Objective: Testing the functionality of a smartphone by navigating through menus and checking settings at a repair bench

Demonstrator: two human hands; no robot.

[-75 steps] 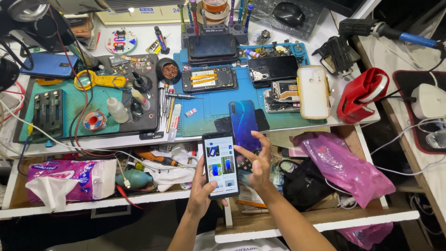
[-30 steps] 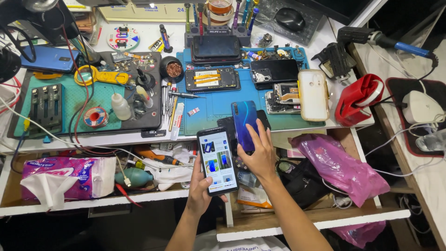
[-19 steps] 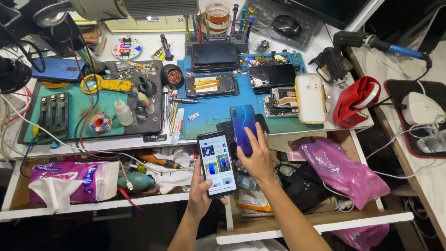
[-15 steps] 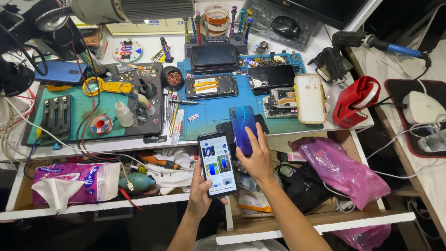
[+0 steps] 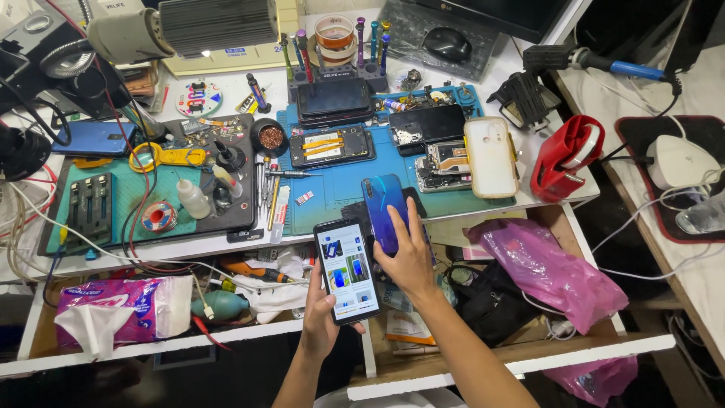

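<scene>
Head view shows my left hand (image 5: 323,313) gripping the lit phone (image 5: 347,270) while my right hand (image 5: 408,257) – fingers clasped now – has settled onto the blue phone (image 5: 384,210) (just beside the lit one).

We see two bare forearms, no sleeves, gloves, rings or watch. Left hand (image 5: 321,321) and right hand (image 5: 408,261): slim fingers, short nails. Nothing else of the body shows.
</scene>
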